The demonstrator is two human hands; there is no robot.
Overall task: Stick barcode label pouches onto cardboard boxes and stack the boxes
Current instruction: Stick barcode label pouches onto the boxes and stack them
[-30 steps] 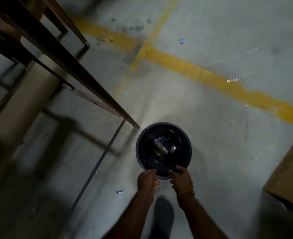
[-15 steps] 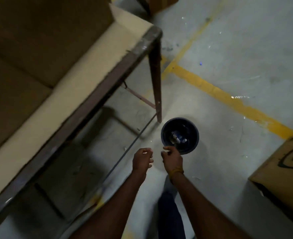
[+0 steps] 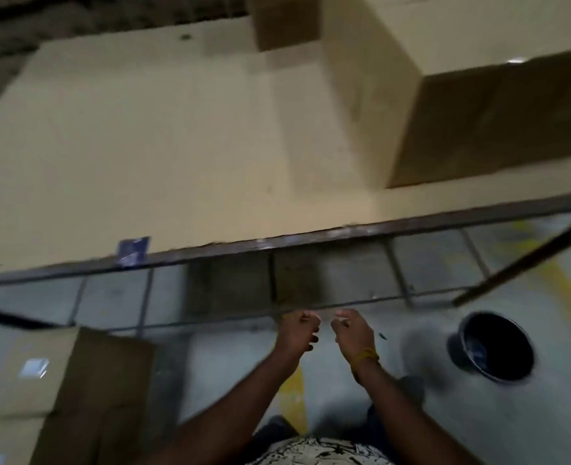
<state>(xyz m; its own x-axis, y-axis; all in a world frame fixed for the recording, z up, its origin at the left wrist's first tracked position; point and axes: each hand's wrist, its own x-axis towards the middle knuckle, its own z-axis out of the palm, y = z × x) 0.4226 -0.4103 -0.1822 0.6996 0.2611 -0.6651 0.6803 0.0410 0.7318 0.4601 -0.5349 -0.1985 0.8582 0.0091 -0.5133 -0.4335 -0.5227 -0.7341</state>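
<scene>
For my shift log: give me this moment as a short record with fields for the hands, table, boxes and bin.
left hand: fingers curled, nothing visible in it
right hand: fingers curled, contents unclear, frame blurred
table: cardboard-covered top, metal frame
large box: on the table, far right
pouch: at the table's near edge
floor box: lower left, white label on top
black bin: on the floor, right of the hands

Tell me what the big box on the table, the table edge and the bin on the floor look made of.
Box: matte tan cardboard, going by its flat dull faces. Table edge: likely metal, dark with faint glints. Bin: probably black plastic, smooth round rim; blur leaves it open.
</scene>
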